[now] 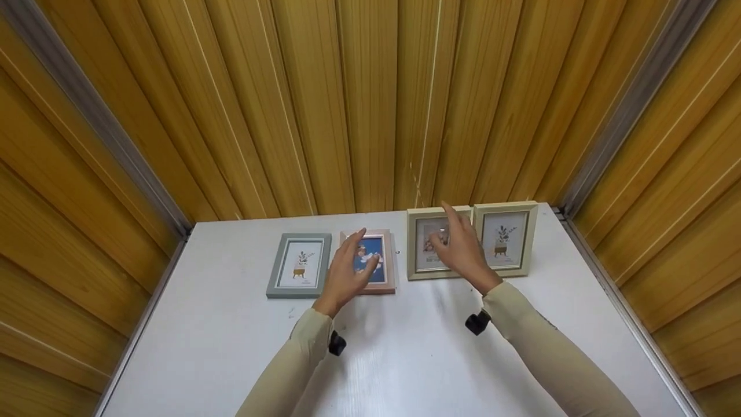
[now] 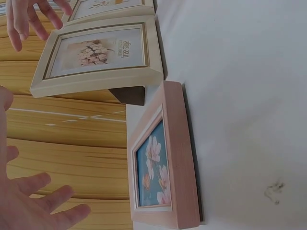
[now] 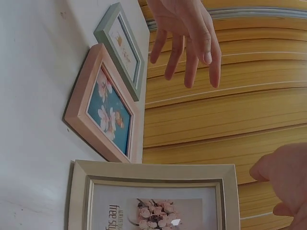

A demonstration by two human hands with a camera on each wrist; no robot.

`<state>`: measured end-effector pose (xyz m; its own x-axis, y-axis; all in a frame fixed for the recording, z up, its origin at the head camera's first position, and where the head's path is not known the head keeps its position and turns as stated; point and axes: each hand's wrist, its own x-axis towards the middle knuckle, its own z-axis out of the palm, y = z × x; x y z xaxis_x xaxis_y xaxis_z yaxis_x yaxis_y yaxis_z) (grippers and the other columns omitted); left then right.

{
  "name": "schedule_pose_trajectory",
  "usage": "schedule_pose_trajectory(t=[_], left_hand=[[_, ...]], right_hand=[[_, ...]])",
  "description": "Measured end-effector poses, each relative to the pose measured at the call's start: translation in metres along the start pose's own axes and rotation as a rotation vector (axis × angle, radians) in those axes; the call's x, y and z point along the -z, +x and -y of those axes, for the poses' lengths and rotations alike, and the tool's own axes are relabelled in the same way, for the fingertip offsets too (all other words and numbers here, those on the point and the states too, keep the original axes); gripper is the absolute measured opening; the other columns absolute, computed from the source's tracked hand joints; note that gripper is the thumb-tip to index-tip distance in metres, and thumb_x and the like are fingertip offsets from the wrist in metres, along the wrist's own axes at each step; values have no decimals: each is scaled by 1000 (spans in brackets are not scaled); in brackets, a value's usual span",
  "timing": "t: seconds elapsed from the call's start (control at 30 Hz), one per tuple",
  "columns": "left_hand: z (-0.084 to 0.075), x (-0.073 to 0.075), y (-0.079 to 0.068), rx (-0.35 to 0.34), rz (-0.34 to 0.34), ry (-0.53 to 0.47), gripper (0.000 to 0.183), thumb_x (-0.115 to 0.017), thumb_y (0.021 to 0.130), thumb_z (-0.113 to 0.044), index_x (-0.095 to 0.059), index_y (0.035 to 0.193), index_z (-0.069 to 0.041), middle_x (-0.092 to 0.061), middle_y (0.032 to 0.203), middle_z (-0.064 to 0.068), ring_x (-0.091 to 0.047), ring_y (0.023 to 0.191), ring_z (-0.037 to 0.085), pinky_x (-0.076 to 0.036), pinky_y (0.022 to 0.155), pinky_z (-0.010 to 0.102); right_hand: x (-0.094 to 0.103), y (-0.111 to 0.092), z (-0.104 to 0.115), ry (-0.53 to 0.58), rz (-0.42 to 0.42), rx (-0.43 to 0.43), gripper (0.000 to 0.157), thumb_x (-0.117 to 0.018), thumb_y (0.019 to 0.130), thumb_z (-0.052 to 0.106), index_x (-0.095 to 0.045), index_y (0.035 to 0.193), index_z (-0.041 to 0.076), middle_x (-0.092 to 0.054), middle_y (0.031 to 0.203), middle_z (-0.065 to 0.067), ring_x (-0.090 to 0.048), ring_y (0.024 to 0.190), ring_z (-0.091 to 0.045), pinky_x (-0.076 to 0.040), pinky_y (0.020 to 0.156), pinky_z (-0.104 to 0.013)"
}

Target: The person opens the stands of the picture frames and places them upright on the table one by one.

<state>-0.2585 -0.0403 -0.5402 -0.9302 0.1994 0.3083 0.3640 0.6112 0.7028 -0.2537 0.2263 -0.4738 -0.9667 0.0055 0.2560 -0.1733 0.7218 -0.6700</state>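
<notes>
My left hand [image 1: 345,272] hovers over the pink photo frame [image 1: 389,281], fingers extended and thumb apart, holding nothing. That frame lies face up with a blue flower picture. To its left lies a grey-green frame [image 1: 279,272] with a potted-plant print. My right hand [image 1: 463,249], also holding nothing, is raised in front of a cream frame [image 1: 412,243] with a rose print, partly covering it in the head view. This frame stands upright, its dark back leg [image 2: 129,95] visible in the left wrist view. Beside it on the right stands another cream frame [image 1: 532,231] with a plant print.
All the frames are along the back of a white table [image 1: 220,324]. Yellow wood-look panels [image 1: 370,104] rise behind and at both sides, with grey metal posts [image 1: 642,75] at the corners. Each wrist carries a small black camera [image 1: 477,322].
</notes>
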Motion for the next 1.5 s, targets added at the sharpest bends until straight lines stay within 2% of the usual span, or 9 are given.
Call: schedule_pose_trajectory(t=[0.23,0.4,0.53,0.63,0.83,0.97,1.1,1.23,1.5], left_hand=[[4,3,-6,24,3,8,70,-61,99,-50,-35,160,-29,-34,165,7,-33,150,34,-31,115,63],[8,3,-8,32,-15,22,72,-60,98,-54,-35,161,-30,-33,166,5,-32,151,33,-32,115,62],[12,3,-11,5,-40,14,70,-61,99,-49,-37,160,-25,-36,164,9,-35,149,34,-33,115,60],[15,2,-13,-22,-56,8,68,-63,100,-43,-38,160,-22,-38,162,11,-38,147,34,-34,115,59],[18,1,-14,-41,-76,-9,67,-66,100,-34,-38,159,-21,-38,163,7,-37,148,32,-34,117,55],[23,0,-17,-19,-69,-16,68,-65,100,-37,-37,159,-21,-37,163,9,-37,149,31,-33,117,55],[27,0,-19,14,-58,-15,69,-64,100,-39,-36,160,-20,-37,163,10,-35,150,31,-30,119,55],[29,0,-20,46,-60,-10,71,-65,99,-37,-34,161,-20,-36,163,9,-34,150,30,-29,120,53],[29,1,-13,115,-37,-14,74,-67,99,-32,-31,162,-18,-33,163,19,-34,148,41,-31,116,62]], right_hand=[[-10,-3,5,24,-13,12,75,-68,98,22,-30,162,18,-45,144,-26,-55,114,-39,-50,83,-55],[-17,-3,6,28,-42,60,73,-68,97,18,-33,161,14,-47,142,-25,-57,98,-34,-52,76,-50],[-23,-4,6,26,-48,94,71,-68,97,19,-35,160,12,-48,143,-24,-56,113,-38,-50,88,-56],[-28,-5,7,36,-71,114,69,-69,97,18,-39,158,11,-49,142,-24,-54,119,-38,-49,90,-58],[-38,-6,11,58,-114,152,64,-71,95,14,-45,154,11,-53,134,-22,-55,91,-27,-48,71,-43],[-48,-7,13,47,-133,178,60,-70,96,15,-48,152,13,-54,131,-19,-54,84,-24,-48,66,-38],[-58,-8,15,54,-145,203,58,-70,97,17,-50,151,14,-54,130,-15,-57,99,-26,-53,79,-43],[-69,-10,17,84,-120,226,57,-70,98,17,-51,151,16,-55,131,-14,-57,117,-29,-51,96,-50],[-88,-7,19,65,-99,276,56,-72,96,15,-53,149,13,-57,131,-15,-60,117,-32,-53,95,-52]])
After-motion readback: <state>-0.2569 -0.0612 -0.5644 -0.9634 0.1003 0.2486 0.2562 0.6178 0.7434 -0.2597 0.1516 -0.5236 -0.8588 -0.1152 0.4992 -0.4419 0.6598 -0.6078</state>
